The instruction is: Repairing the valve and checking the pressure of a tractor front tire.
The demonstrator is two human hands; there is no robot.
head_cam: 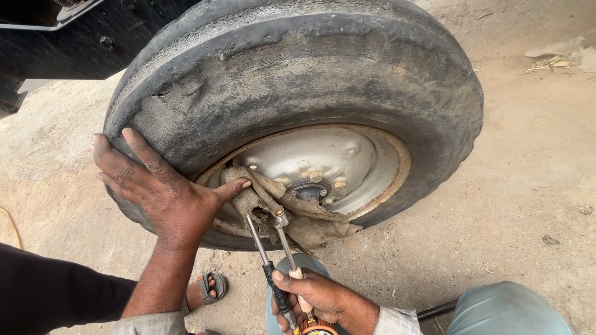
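A large worn black tyre on a grey steel wheel rim stands on sandy ground. My left hand lies flat and spread on the tyre's lower left sidewall, its thumb touching a dirty brown rag draped over the rim's lower edge. My right hand grips two long tools together: a screwdriver with a black handle and a metal rod with a light handle. Both tips reach under the rag at the rim's edge. Several lug nuts ring the hub.
A dark vehicle body sits at the upper left behind the tyre. My sandalled foot rests on the ground below the tyre, and my knees in grey trousers are at the bottom right. Debris lies at the upper right.
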